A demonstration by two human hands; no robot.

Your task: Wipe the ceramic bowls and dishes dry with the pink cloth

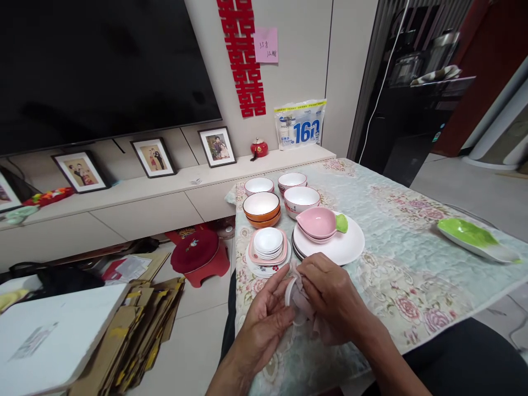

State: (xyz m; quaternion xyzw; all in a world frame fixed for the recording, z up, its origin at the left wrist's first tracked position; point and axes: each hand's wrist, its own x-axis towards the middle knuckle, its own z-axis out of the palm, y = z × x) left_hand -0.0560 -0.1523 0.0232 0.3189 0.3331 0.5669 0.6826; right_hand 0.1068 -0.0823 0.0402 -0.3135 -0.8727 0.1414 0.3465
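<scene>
My left hand [266, 319] holds a small white dish [289, 294] by its edge, low over the near edge of the table. My right hand [330, 297] presses a pale pink cloth [303, 305] against the dish and covers most of it. Just beyond my hands stand a stack of small white saucers [268, 242] on a pink square plate [282, 257], and a pink peach-shaped bowl [317, 221] on a stack of white plates [350, 247].
A floral tablecloth [396, 231] covers the table. An orange bowl [261, 207] and white bowls [302, 199] stand farther back. A green leaf-shaped dish [474, 236] lies at the right. Flattened cardboard [140, 324] and a red stool [198, 253] sit on the floor at left.
</scene>
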